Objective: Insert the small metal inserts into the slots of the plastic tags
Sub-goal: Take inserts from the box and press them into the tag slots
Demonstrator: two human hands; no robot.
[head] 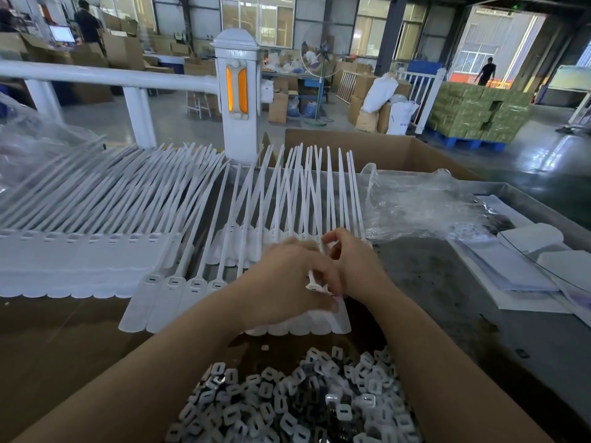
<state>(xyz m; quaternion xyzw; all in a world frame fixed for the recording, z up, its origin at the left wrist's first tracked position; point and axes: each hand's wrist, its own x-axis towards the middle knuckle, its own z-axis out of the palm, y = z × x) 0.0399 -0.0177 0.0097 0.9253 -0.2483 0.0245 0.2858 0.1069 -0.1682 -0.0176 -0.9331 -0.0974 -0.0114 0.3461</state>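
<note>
Where the two forearms meet at frame centre, both hands close together over a fanned row of white plastic tags (297, 321). Left hand (287, 279) knuckles-up, fingers curled down onto the tag heads, pinching one tag near its slotted end. Right hand (348, 263) just beside it, fingertips bent inward toward the same spot and touching the left; whether an insert sits between those fingertips, impossible to tell through the blur. Directly left of the hands, four more tags (179, 282) side by side with dark slots facing up, thin tails running toward the upper middle of the frame. Further left, a long overlapped row of tags (70, 260) with slots in a line, tails fanning toward the upper left. Along the bottom centre, a heap of small metal inserts (303, 398), grey and white squares each with an oblong hole, lying on brown cardboard (64, 346). At centre right, crumpled clear plastic bag (422, 206) on the grey table (447, 282); at far right, white sheets (511, 270) stacked loosely. Behind the tags, a white fence post (238, 91) with an orange reflector, and an open cardboard box (377, 148).
</note>
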